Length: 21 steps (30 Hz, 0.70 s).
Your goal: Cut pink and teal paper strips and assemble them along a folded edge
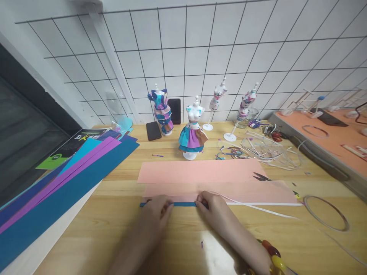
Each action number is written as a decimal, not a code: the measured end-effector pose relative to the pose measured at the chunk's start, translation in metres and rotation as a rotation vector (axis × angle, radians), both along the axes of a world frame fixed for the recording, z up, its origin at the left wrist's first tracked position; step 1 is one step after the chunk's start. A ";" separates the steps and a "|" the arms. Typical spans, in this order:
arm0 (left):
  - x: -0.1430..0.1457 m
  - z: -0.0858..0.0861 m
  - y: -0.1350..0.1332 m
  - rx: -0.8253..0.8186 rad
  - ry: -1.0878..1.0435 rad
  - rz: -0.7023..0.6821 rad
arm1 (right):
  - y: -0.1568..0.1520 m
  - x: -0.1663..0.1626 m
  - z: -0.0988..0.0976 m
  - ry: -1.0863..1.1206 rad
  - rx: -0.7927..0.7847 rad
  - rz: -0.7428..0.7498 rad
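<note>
A narrow blue paper strip [185, 204] lies along the near edge of a pink paper sheet [246, 191] on the wooden table [114, 229]. My left hand [156, 212] presses its fingertips on the strip's left part. My right hand [212, 210] pinches the strip near its middle, where a white tape backing [258, 207] peels off to the right. A second pink sheet [200, 170] lies just behind.
Long blue and purple paper sheets [57, 187] lie at the left. Several small dress-form mannequins [192, 131] and two phones [153, 130] stand at the back. Black scissors [262, 177], white strip tangles [266, 151], a tape ring [327, 212] and an orange tray [329, 141] sit right.
</note>
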<state>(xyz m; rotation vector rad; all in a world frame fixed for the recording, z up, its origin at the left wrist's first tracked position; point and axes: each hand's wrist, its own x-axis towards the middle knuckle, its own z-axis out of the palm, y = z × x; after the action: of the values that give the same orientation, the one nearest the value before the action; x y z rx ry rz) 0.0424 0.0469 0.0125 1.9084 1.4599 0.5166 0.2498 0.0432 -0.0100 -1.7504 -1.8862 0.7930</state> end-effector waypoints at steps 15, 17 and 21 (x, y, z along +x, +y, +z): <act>0.062 -0.009 0.008 0.012 0.275 -0.213 | -0.009 0.009 0.011 0.005 -0.021 0.006; 0.062 -0.008 0.008 0.011 0.285 -0.211 | -0.010 0.015 0.014 0.015 -0.050 -0.016; 0.062 -0.009 0.007 0.031 0.296 -0.236 | -0.011 0.024 0.019 0.046 -0.105 -0.059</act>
<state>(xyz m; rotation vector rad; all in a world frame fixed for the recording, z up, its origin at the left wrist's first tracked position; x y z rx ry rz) 0.1041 0.0543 0.0031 2.2180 1.3827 0.1528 0.2737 0.0325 0.0095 -1.8253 -1.7840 0.9172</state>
